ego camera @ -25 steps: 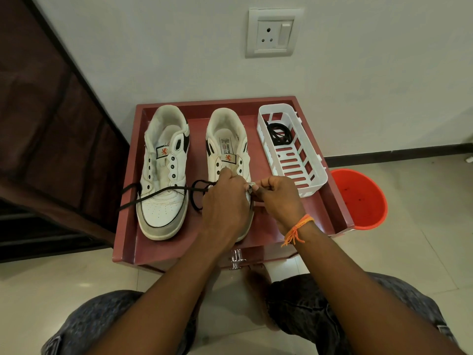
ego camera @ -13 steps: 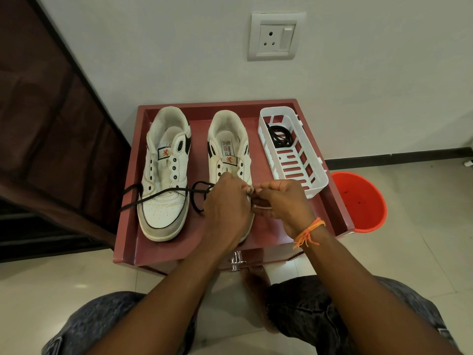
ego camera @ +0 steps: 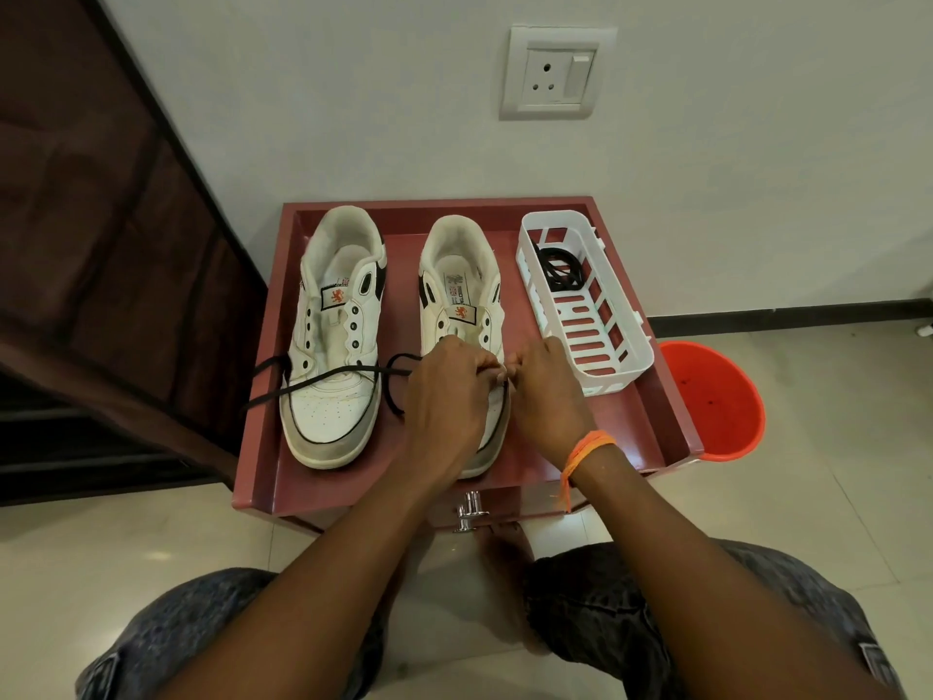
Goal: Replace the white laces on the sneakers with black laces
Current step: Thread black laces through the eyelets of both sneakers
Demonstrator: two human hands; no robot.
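Two white sneakers stand side by side on a maroon table (ego camera: pixel 262 437). The left sneaker (ego camera: pixel 335 341) has a black lace (ego camera: pixel 323 376) running across its lowest eyelets, both ends trailing off its sides. My left hand (ego camera: pixel 449 396) lies curled over the front of the right sneaker (ego camera: pixel 462 275) and hides its toe. My right hand (ego camera: pixel 548 391) is close beside it. The fingertips of both hands meet and pinch a short bit of white lace (ego camera: pixel 506 370) at the sneaker's right side. The upper eyelets of both sneakers hold no lace.
A white slotted basket (ego camera: pixel 623 368) sits at the table's right side with a coiled black lace (ego camera: pixel 560 270) in its far end. An orange bucket (ego camera: pixel 719 396) stands on the floor to the right. A dark wooden cabinet (ego camera: pixel 101 245) is on the left.
My right hand has moved left and slightly up until its fingertips meet my left hand. The loop of white lace seen below the fingers half a second ago is no longer visible.
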